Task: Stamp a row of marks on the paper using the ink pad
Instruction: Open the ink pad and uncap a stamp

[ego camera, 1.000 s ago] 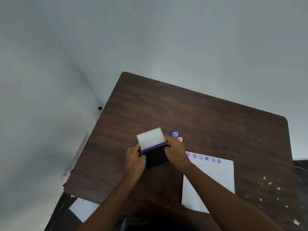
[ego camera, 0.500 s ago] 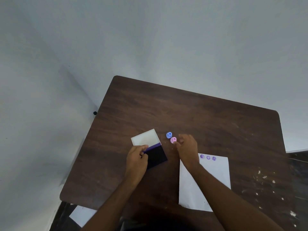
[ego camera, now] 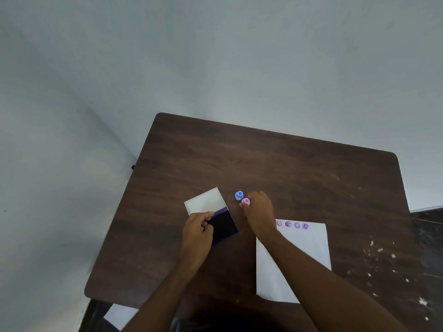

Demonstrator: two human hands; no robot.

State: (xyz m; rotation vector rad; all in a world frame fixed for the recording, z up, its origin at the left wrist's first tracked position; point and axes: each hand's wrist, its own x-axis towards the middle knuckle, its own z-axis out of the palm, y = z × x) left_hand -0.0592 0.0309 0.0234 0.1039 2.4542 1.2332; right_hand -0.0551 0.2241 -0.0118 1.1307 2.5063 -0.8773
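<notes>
The ink pad (ego camera: 224,226) lies open on the dark wooden table (ego camera: 263,164), its white lid (ego camera: 205,201) folded back to the far left. My left hand (ego camera: 197,230) grips the pad's near left edge. A pink stamp (ego camera: 246,201) and a blue stamp (ego camera: 239,195) stand just right of the lid. My right hand (ego camera: 260,213) pinches the pink stamp with its fingertips. The white paper (ego camera: 304,250) lies to the right, with a row of purple marks (ego camera: 292,225) along its far edge, partly hidden by my right wrist.
White walls rise behind and to the left of the table. White specks dot the table's right side (ego camera: 383,255). Another white sheet (ego camera: 121,316) lies on the floor below the near left corner.
My right hand left the ink pad's lid, moved right to the stamps and closed on the pink one. The lid now lies flat open. My left hand stays on the pad.
</notes>
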